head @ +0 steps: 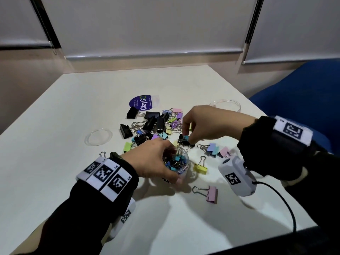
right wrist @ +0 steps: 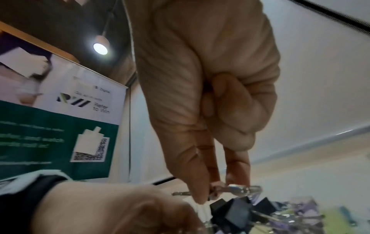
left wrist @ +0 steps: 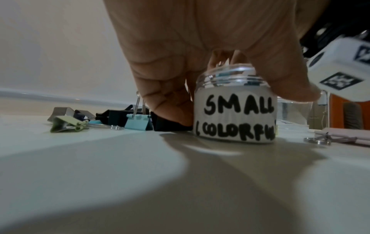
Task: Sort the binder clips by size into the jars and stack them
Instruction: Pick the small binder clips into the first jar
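The right hand's fingers (head: pixel 185 129) pinch a small teal binder clip (head: pixel 186 138) just past the jar's rim at about one o'clock, apparently lifted from the heap to be dropped in. The left hand (head: pixel 154 159) curls round the small clear plastic jar (left wrist: pixel 236 110) labelled "SMALL COLORFUL", thumb and fingers at its neck, likely steadying it against tipping. The jar stands upright on the white worktop (head: pixel 55 126), already holding many small coloured clips. The unsorted heap of black and pastel binder clips (head: pixel 154 124) lies at twelve o'clock, within easy reach; two clear round lids (head: pixel 98 137) rest apart at ten and two o'clock.
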Tool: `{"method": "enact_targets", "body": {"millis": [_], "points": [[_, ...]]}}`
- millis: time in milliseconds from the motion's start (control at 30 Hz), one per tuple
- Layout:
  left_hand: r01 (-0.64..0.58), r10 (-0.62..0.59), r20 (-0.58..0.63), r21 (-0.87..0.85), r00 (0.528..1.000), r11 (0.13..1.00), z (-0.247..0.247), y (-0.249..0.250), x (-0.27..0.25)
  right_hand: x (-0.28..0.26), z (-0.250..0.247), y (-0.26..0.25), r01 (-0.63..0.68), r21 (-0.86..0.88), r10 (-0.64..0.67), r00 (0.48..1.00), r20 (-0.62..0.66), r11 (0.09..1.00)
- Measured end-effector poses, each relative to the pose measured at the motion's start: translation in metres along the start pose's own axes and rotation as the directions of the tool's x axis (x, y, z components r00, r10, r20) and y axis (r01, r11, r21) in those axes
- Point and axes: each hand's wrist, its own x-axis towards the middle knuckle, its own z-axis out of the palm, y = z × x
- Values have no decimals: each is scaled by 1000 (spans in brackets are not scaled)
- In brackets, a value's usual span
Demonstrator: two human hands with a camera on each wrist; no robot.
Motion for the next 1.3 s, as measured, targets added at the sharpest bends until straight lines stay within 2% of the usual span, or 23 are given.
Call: {"method": "enact_targets", "body": {"millis": [100, 200, 333, 500, 667, 833, 1000, 1167, 1300], "points": [[-8, 8, -7, -38, 1000, 999, 1, 1, 0, -9, 6, -18, 72, 57, -75, 996, 48, 996], [-32, 32, 1, -115, 999, 993, 3, 0, 0, -11, 11, -26, 87, 43, -90, 993, 70, 995], [-34, 35, 3, -152, 999, 988, 2, -1, 1, -9, 14, -26, 55, 163, -63, 997, 47, 985], [-25, 29, 18, -194, 999, 981, 4, -5, 1, -8, 18, -19, -27, 431, -39, 989, 143, 902], [5, -4, 6, -178, 1000, 984, 2, -7, 2, -9, 15, -12, -51, 525, 0, 995, 98, 850], [0, -6, -40, -141, 999, 990, 2, -9, 5, 3, 1, 9, -121, 455, 162, 985, -52, 882], [21, -28, -58, -129, 998, 991, 5, -10, 7, 29, -10, 35, -268, 458, 341, 936, -82, 847], [21, -29, -54, -128, 998, 992, 5, -9, 7, 48, -7, 41, -315, 402, 375, 924, -77, 860], [28, -34, -36, -151, 999, 988, 4, -8, 5, 57, 8, 40, -353, 246, 370, 929, -22, 903]]}}
